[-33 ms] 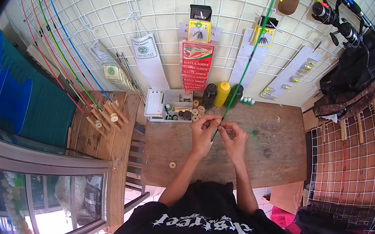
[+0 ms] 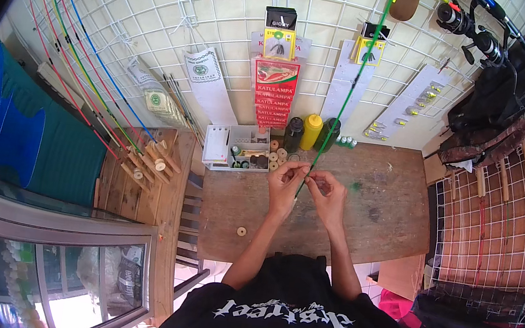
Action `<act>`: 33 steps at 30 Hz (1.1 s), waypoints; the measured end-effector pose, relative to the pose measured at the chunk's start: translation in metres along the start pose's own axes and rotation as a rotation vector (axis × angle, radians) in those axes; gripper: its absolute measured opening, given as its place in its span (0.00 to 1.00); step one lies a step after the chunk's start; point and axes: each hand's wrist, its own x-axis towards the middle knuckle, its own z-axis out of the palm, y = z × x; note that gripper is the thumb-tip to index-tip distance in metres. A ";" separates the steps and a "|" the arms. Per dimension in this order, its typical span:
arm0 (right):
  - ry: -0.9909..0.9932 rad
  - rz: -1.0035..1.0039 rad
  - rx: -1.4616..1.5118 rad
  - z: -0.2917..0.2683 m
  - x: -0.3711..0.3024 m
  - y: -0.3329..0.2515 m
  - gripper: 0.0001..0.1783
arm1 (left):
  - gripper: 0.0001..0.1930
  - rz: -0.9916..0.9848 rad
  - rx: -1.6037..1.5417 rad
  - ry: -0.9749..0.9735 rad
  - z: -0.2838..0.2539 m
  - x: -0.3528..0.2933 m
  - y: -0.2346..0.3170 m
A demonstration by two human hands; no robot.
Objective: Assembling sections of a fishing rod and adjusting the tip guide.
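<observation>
A thin green fishing rod blank (image 2: 347, 99) slants up and to the right from between my hands, over the table and in front of the wall grid. My left hand (image 2: 283, 190) has its thumb and fingertips pinched on the blank near its lower end. Right beside it, my right hand (image 2: 328, 197) pinches at the same spot, fingers curled. Whatever small thing may sit between the fingertips is hidden. Below the hands the blank's dark lower end reaches just past my left palm.
The wooden table (image 2: 361, 223) bears a white divided box (image 2: 216, 166), several cork rings, a loose ring (image 2: 241, 231), a yellow squeeze bottle (image 2: 311, 132) and dark bottles. Finished-looking rods (image 2: 73, 39) lean at left. Reels (image 2: 468, 35) and a black bag hang upper right.
The upper part of the green blank has swung slightly to the right. Both hands stay in nearly the same place, pinched on it.
</observation>
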 end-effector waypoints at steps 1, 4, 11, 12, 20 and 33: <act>-0.011 0.001 0.005 0.000 0.000 0.000 0.06 | 0.07 0.009 -0.008 -0.011 -0.001 0.000 -0.001; -0.006 -0.009 0.004 0.000 -0.001 0.000 0.06 | 0.08 0.010 -0.025 -0.028 -0.002 0.000 -0.002; 0.001 -0.018 -0.001 0.000 -0.004 0.003 0.06 | 0.11 0.011 -0.004 -0.083 -0.002 0.001 0.000; -0.003 -0.017 -0.007 0.000 -0.004 0.003 0.06 | 0.11 0.010 -0.005 -0.082 -0.003 0.001 -0.001; -0.009 -0.051 -0.040 -0.003 -0.005 0.003 0.06 | 0.07 0.041 0.209 -0.268 -0.008 0.006 0.012; 0.006 -0.090 -0.100 -0.002 -0.009 -0.007 0.07 | 0.07 -0.043 0.082 -0.157 0.005 -0.005 0.022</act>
